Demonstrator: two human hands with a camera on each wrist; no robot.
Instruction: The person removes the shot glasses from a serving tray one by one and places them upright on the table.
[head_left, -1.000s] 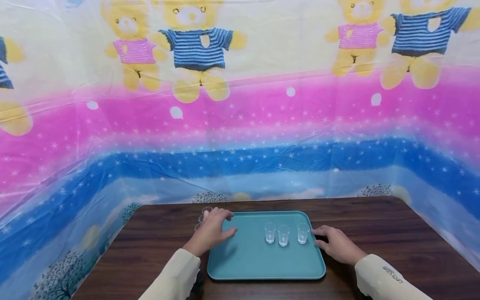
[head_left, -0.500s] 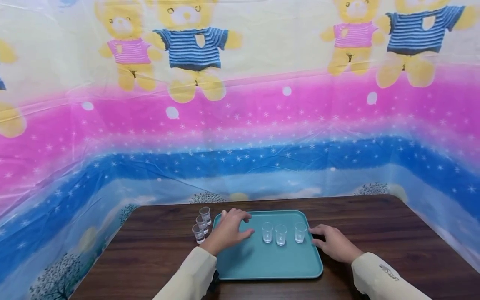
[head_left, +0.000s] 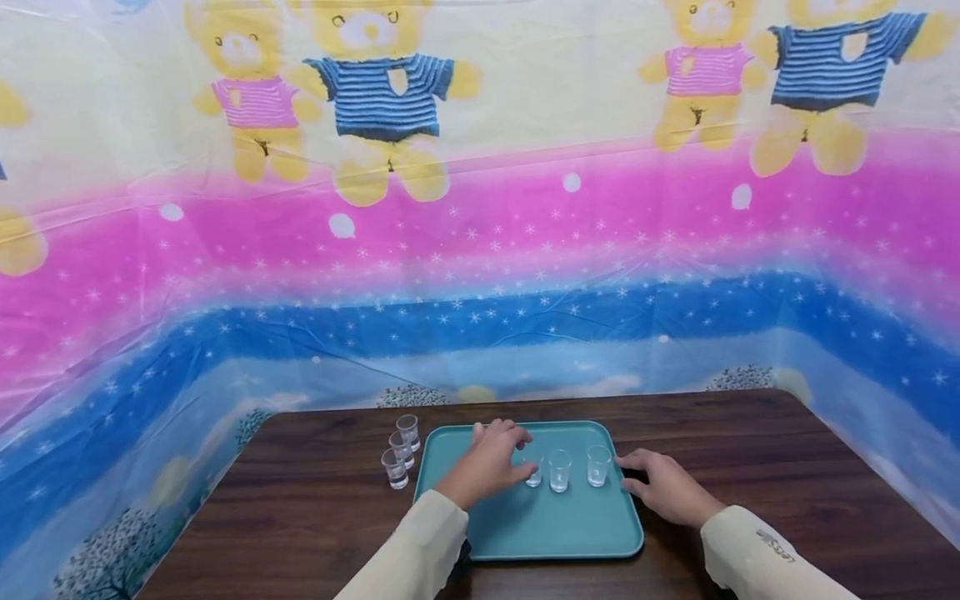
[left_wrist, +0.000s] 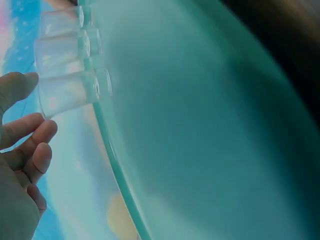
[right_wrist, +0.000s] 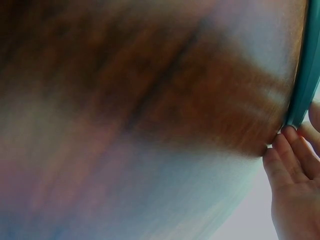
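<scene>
Three small clear shot glasses stand upright on the teal tray (head_left: 555, 533). My left hand (head_left: 487, 463) is over the tray at the leftmost glass (head_left: 533, 478), partly hiding it. In the left wrist view, its thumb and fingers are spread beside the rim of the nearest glass (left_wrist: 67, 93), without closing round it. The middle glass (head_left: 559, 472) and the right glass (head_left: 597, 467) stand just beyond. At the tray's right edge is my right hand (head_left: 667, 487), its fairly straight fingertips touching the rim; the right wrist view shows these fingers (right_wrist: 285, 155) against the tray's side.
Three more shot glasses (head_left: 401, 450) stand in a slanting row on the dark wooden table (head_left: 315, 500), left of the tray. Behind the table hangs a sheet (head_left: 480, 325) printed with bears.
My left hand has moved right, from beside the row of glasses on the table to the leftmost glass on the tray. The right hand stays at the tray's edge. The head view has shifted slightly.
</scene>
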